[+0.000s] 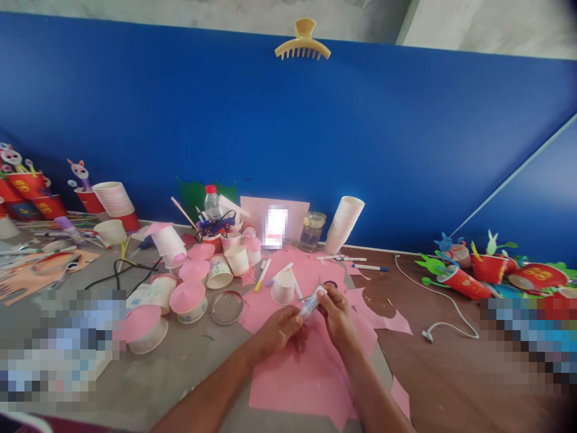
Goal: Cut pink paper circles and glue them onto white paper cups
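Observation:
A small white and light-blue tube [311,305], like a glue tube, is held between both hands above the pink paper [293,388]. My left hand [282,329] has its fingers closed around the lower end. At the upper end, my right hand [336,308] pinches it between thumb and fingers. Just beyond the hands a white paper cup [282,288] stands on the pink sheets, with pens beside it. Part of a dark ring-shaped handle [331,284] shows behind my right hand; the rest of that thing is hidden.
Paper cups with pink discs [188,294] crowd the left, near a clear tape roll [228,307]. A leaning cup stack [345,224] and a glass jar [312,231] stand at the back. A white cable [455,307] and red cup crafts [489,267] lie right.

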Available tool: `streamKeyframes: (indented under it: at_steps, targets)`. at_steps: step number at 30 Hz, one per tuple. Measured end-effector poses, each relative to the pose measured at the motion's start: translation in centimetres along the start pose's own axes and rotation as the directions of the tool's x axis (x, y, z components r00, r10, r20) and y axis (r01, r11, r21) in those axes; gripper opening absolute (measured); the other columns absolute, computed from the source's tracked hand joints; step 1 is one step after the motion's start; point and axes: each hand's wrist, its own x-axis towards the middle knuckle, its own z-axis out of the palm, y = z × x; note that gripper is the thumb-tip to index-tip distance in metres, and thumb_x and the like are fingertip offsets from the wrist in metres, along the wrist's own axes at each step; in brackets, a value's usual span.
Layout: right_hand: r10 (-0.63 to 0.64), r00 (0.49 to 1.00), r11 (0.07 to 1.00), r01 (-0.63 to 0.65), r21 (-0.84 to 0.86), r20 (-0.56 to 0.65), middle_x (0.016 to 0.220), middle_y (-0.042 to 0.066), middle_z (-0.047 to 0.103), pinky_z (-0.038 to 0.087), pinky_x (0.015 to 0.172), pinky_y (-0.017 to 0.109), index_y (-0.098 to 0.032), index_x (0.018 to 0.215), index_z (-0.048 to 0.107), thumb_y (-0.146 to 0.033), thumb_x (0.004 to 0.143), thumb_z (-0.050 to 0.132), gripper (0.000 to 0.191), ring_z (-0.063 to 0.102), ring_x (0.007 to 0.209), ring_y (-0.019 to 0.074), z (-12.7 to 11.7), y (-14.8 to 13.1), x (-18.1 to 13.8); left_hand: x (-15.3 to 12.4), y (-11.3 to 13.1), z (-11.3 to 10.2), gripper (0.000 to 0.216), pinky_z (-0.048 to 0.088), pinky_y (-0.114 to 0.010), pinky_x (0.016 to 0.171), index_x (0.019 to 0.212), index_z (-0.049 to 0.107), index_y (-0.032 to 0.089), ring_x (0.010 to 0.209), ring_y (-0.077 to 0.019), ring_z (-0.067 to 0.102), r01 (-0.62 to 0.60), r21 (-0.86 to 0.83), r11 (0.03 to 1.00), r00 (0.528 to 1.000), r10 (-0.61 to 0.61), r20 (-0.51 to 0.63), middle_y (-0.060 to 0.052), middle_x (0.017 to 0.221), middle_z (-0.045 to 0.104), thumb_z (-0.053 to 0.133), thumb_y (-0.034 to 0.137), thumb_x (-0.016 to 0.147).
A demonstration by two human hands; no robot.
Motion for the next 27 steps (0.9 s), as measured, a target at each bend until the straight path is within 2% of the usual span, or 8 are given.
streamKeyframes:
  at_steps: [4, 6, 9, 13, 17, 21, 23, 27]
  targets:
    - [-0.048, 0.999, 0.997, 0.049, -0.051, 0.013, 0.056, -0.005, 0.041, 0.033, 0.047, 0.021, -0.020, 0.070, 0.058, -0.044, 0.072, 0.070, 0.028, 0.036, 0.051, 0.0094, -0.2, 0.6, 0.0, 0.2, -0.5, 0.2, 0.044, 0.044, -0.023, 0.048, 0.088, 0.047, 0.016, 0.050, -0.0091, 0.053, -0.030, 0.111, 0.993, 0.990, 0.044, -0.133, 0.005, 0.066, 0.051, 0.069, 0.050, 0.070]
    - [-0.071, 0.997, 0.993, 0.072, -0.096, 0.020, 0.055, -0.006, 0.039, 0.030, 0.046, 0.021, -0.019, 0.071, 0.058, -0.044, 0.074, 0.069, 0.027, 0.033, 0.050, 0.0091, -0.2, 0.9, 0.0, 0.1, -0.5, 0.2, 0.039, 0.043, -0.022, 0.048, 0.083, 0.048, 0.017, 0.049, -0.0076, 0.049, -0.014, 0.175, 0.985, 0.983, 0.045, -0.177, 0.006, 0.065, 0.048, 0.066, 0.050, 0.073]
    - [-0.087, 0.996, 0.992, 0.089, -0.089, 0.022, 0.057, -0.005, 0.041, 0.031, 0.048, 0.021, -0.019, 0.073, 0.059, -0.045, 0.075, 0.068, 0.027, 0.034, 0.052, 0.0094, -0.3, 1.3, -0.1, -0.2, -0.2, 0.3, 0.039, 0.039, -0.021, 0.044, 0.078, 0.046, 0.017, 0.045, -0.0074, 0.047, 0.017, 0.214, 0.977, 0.989, 0.015, -0.150, 0.006, 0.059, 0.048, 0.056, 0.055, 0.080]
    - [-0.033, 0.998, 0.996, 0.028, 0.081, 0.057, 0.060, -0.005, 0.043, 0.037, 0.053, 0.021, -0.020, 0.071, 0.059, -0.043, 0.075, 0.069, 0.026, 0.037, 0.055, 0.0093, -0.2, 1.1, -0.2, -0.4, 0.5, 0.4, 0.045, 0.046, -0.026, 0.050, 0.078, 0.050, 0.015, 0.037, -0.0078, 0.047, 0.060, -0.037, 0.998, 0.998, -0.060, 0.001, 0.003, 0.053, 0.054, 0.054, 0.059, 0.079]
    - [0.037, 0.998, 0.980, -0.046, 0.196, 0.049, 0.059, -0.005, 0.041, 0.035, 0.050, 0.019, -0.019, 0.066, 0.057, -0.043, 0.069, 0.074, 0.030, 0.036, 0.052, 0.0085, 0.6, 0.6, -0.5, -0.5, 0.8, -0.2, 0.041, 0.052, -0.032, 0.058, 0.080, 0.056, 0.012, 0.032, -0.0058, 0.043, 0.179, -0.379, 0.908, 0.971, -0.101, 0.217, 0.003, 0.051, 0.057, 0.062, 0.052, 0.077]
    - [0.036, 0.998, 0.983, -0.045, 0.176, 0.052, 0.058, -0.006, 0.039, 0.031, 0.046, 0.019, -0.020, 0.066, 0.056, -0.048, 0.065, 0.074, 0.033, 0.032, 0.050, 0.0082, 0.8, 0.4, -0.5, -0.5, 0.7, -0.8, 0.039, 0.052, -0.033, 0.058, 0.081, 0.057, 0.011, 0.030, -0.0055, 0.042, 0.290, -0.447, 0.846, 0.920, -0.118, 0.374, 0.003, 0.051, 0.058, 0.063, 0.050, 0.077]
    - [-0.012, 0.998, 0.997, 0.008, 0.073, 0.065, 0.058, -0.005, 0.038, 0.031, 0.047, 0.020, -0.020, 0.067, 0.055, -0.050, 0.071, 0.069, 0.033, 0.032, 0.051, 0.0088, 0.5, 0.5, -0.4, -0.5, 0.6, -0.7, 0.040, 0.052, -0.034, 0.061, 0.082, 0.057, 0.011, 0.033, -0.0063, 0.046, 0.276, -0.443, 0.853, 0.936, -0.133, 0.327, 0.001, 0.054, 0.059, 0.059, 0.050, 0.079]
    - [-0.107, 0.991, 0.985, 0.117, -0.128, 0.080, 0.058, -0.005, 0.040, 0.031, 0.049, 0.022, -0.020, 0.070, 0.056, -0.048, 0.078, 0.063, 0.030, 0.034, 0.052, 0.0100, -0.2, 0.6, -0.2, -0.2, 0.0, 0.3, 0.042, 0.052, -0.033, 0.059, 0.088, 0.051, 0.014, 0.047, -0.0125, 0.059, 0.057, -0.236, 0.970, 0.998, -0.046, 0.053, -0.001, 0.065, 0.060, 0.060, 0.053, 0.078]
